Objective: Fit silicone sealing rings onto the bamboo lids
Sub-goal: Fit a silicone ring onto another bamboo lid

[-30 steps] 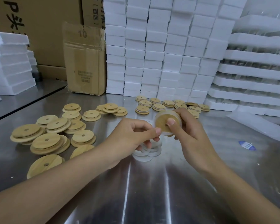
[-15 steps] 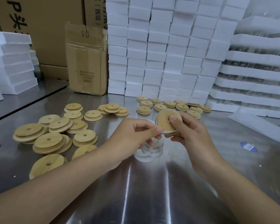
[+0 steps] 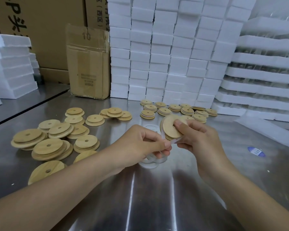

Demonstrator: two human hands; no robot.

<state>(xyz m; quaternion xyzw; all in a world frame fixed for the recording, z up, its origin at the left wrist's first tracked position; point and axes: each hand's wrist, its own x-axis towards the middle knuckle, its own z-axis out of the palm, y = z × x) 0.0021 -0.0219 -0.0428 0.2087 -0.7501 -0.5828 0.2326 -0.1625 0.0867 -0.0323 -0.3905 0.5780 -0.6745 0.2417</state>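
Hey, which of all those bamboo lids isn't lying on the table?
The bamboo lid gripped in the right hand, tilted on edge; the left hand pinches a silicone ring at its rim. All others lie on the table.

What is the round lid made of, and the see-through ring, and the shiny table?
The lid looks like bamboo or pale wood: tan, matte, with faint grain. The ring seems soft silicone or rubber: milky, translucent, bending where it is pulled. The table looks like brushed steel: grey, with streaky reflections.

A packing workshop: stacked white foam blocks (image 3: 165, 52), cardboard cartons (image 3: 88, 64), a steel worktable (image 3: 157, 197).
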